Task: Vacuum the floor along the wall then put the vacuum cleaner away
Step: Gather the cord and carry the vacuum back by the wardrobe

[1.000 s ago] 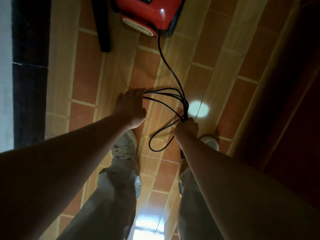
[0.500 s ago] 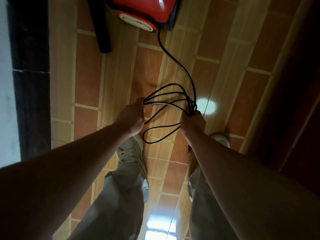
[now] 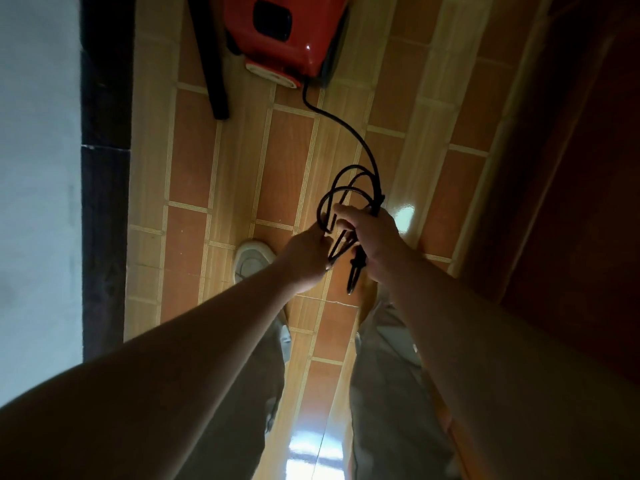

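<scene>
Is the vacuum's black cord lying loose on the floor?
No, the left hand and right hand grip the cord in gathered loops above the floor.

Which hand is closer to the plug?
Right. The plug hangs just under the right hand; the left hand grips the cord off to its side.

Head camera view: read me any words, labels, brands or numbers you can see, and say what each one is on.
No text can be read.
Red vacuum cleaner: no brand or label shows; its pale end cap is too blurred to tell.
Black cord and floor tiles: no markings.
</scene>
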Demonstrator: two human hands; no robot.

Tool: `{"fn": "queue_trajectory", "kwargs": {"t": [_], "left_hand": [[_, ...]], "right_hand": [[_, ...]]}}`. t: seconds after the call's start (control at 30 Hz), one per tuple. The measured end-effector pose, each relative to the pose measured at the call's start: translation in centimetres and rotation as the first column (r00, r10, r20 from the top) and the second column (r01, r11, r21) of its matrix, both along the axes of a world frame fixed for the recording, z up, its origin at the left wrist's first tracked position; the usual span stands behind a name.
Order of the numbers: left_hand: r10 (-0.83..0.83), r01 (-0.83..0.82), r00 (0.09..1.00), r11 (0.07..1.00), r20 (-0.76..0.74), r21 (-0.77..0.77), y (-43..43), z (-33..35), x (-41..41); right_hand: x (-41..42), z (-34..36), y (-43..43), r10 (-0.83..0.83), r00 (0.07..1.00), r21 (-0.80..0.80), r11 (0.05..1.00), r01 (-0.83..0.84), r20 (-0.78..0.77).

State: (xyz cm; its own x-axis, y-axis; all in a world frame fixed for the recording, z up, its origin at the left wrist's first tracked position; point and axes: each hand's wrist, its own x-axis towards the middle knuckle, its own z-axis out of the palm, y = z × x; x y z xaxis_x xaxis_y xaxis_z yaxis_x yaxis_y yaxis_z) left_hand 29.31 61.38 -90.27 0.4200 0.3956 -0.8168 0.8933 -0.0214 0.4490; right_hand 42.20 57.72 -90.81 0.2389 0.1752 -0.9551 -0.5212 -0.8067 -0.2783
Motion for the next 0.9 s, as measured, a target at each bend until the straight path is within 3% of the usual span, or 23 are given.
{"fn": "queue_trajectory", "kwargs": {"t": [0.1,0.37,0.6,0.8,0.9], "left_hand": [[0.087,-0.08,0.992,0.994,0.088,-0.075,-1.4,1.5,0.8],[-0.025,0.032,0.992,0.998,0.122,-0.056,-1.5,6.0,3.7],[0.218,-0.243,0.944,0.967,0.248,0.074,0.0,9.4,5.4],[0.331,-0.357,0.921,0.928,0.207,0.105,3.5,14.4,7.1],[0.475,-0.492,0.866,0.865,0.154,0.095,5.4,16.9,7.8]], "right_hand": [[-0.1,1.8,0.5,0.043,0.999,-0.033,0.999,-0.042,0.015],[2.3,3.9,1.3,0.241,0.962,-0.026,0.971,-0.24,0.127],[6.2,7.1,2.4,0.312,0.926,0.036,0.944,-0.327,0.213],[8.5,12.0,3.8,0.22,0.976,0.177,0.96,-0.217,0.002],[9.6,14.7,4.9,0.315,0.948,0.162,0.938,-0.305,-0.039]]}}
